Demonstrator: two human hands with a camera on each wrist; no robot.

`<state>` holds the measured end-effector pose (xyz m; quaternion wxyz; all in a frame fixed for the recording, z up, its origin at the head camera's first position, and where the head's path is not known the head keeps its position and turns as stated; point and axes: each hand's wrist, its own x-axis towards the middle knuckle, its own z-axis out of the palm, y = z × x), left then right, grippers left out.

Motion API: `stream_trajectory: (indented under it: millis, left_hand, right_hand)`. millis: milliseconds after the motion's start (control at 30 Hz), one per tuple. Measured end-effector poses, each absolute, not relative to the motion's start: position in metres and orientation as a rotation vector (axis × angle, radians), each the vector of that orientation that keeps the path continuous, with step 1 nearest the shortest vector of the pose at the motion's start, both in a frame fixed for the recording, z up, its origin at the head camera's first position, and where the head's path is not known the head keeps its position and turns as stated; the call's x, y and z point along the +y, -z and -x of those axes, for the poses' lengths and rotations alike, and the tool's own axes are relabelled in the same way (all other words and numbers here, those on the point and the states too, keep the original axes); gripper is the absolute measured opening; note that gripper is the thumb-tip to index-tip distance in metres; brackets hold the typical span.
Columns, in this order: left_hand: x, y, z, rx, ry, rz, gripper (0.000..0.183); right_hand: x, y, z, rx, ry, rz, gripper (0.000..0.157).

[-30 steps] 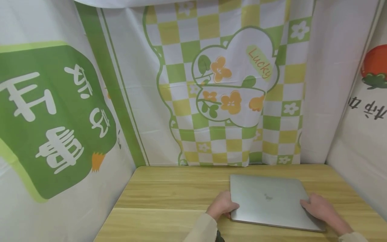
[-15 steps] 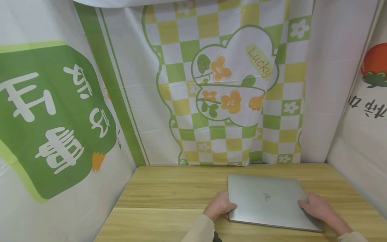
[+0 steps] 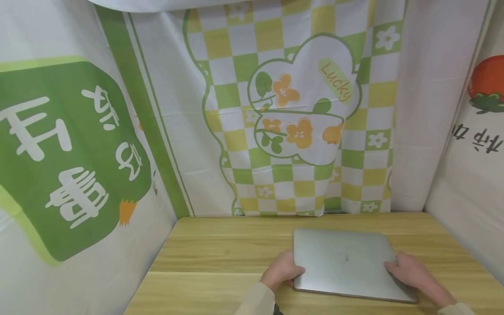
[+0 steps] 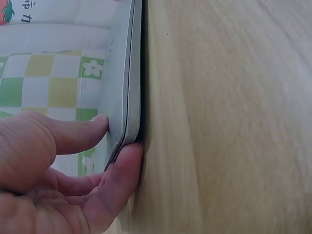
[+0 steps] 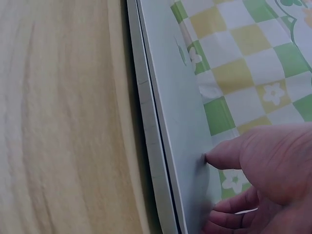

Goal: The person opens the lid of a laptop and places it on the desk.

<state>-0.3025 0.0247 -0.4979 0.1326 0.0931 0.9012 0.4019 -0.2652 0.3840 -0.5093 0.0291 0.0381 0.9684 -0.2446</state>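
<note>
A closed silver laptop (image 3: 342, 262) lies flat over the wooden table, its lid up with a faint logo in the middle. My left hand (image 3: 282, 267) grips its left edge, the thumb on the lid. In the left wrist view the fingers (image 4: 127, 163) of that hand curl under the laptop's corner (image 4: 130, 112). My right hand (image 3: 409, 271) holds the opposite edge, thumb on top. In the right wrist view the right thumb (image 5: 226, 155) presses the lid (image 5: 180, 122); the other fingers are partly hidden behind the edge. A thin dark gap shows beneath the laptop.
The wooden table (image 3: 204, 253) stretches left of the laptop and behind it. A checkered cloth with flowers (image 3: 299, 183) hangs along the table's back edge. White printed cloths hang at the left (image 3: 78, 153) and right (image 3: 460, 175).
Both hands and the laptop have shifted slightly to the left together. The grip on both sides looks the same.
</note>
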Motion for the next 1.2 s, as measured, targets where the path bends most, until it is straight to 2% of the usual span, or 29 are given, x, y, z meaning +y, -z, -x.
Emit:
stream_trajectory:
  millis: [233,500,667,1200]
  left_hand:
    - [0.018,0.5,0.302,2.62,-1.155,-0.275,0.029]
    - [0.014,0.5,0.3,2.615,-1.152,-0.271,0.03]
    - [0.009,0.501,0.299,2.609,-1.167,-0.289,0.031]
    - [-0.002,0.502,0.299,2.578,-1.221,-0.304,0.034]
  right_hand:
    - [0.377,0.509,0.264,2.965,0.77,-0.119,0.038]
    - [0.371,0.509,0.263,2.955,0.785,-0.127,0.035]
    - [0.368,0.51,0.263,2.944,0.802,-0.128,0.042]
    - [0.359,0.508,0.262,2.947,0.785,-0.101,0.049]
